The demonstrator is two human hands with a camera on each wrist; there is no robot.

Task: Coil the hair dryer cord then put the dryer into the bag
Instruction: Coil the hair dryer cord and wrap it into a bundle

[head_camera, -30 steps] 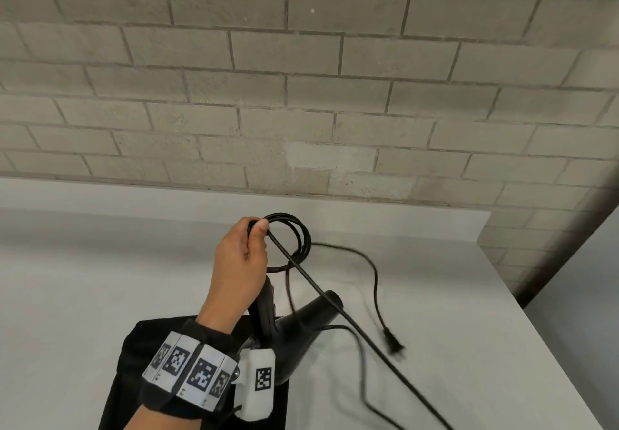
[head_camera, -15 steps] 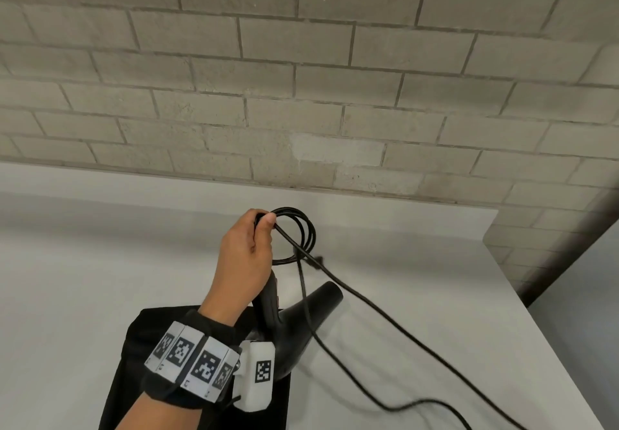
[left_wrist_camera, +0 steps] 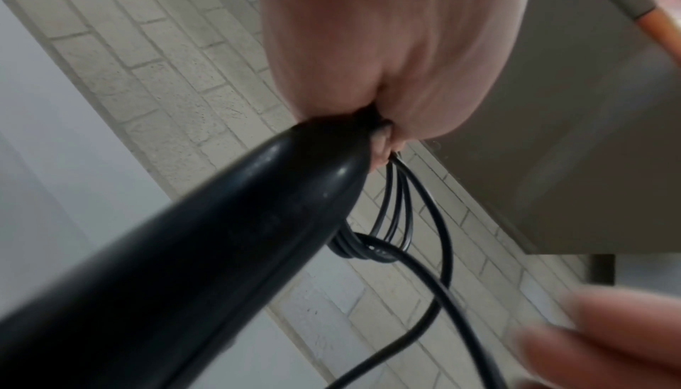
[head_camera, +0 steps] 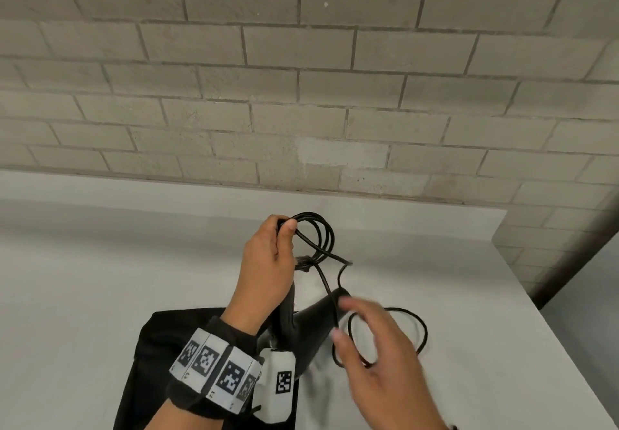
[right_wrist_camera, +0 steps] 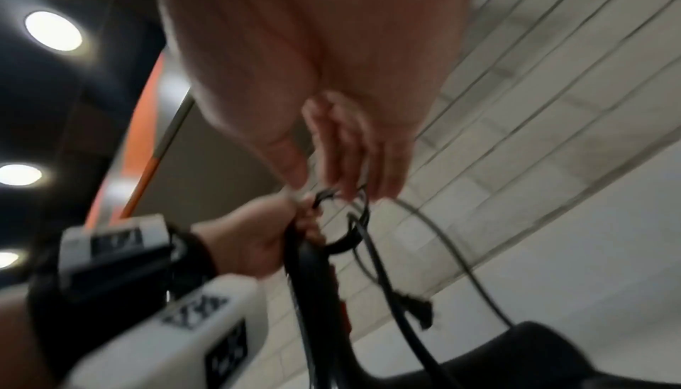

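Note:
My left hand point(head_camera: 271, 252) grips the top of the black hair dryer's point(head_camera: 315, 325) handle and pinches several small coils of its black cord point(head_camera: 321, 232) above the table. The left wrist view shows the handle point(left_wrist_camera: 221, 249) and the coils point(left_wrist_camera: 390, 214) under the curled fingers. My right hand point(head_camera: 371, 349) is blurred at the dryer's right, fingers spread and fairly straight. A loose loop of cord point(head_camera: 418, 325) hangs around it. The plug point(right_wrist_camera: 422, 309) dangles below the coils. The black bag point(head_camera: 157, 339) lies flat under my left wrist.
The white table point(head_camera: 100, 278) runs back to a grey brick wall point(head_camera: 301, 94). Its right edge point(head_camera: 536, 322) drops to a darker floor. Ceiling lights point(right_wrist_camera: 53, 31) and an orange strip show in the right wrist view.
My right hand has come into view from the lower right. The loose cord that trailed across the table to the right is now drawn in as a loop by the dryer. The left hand's grip is unchanged.

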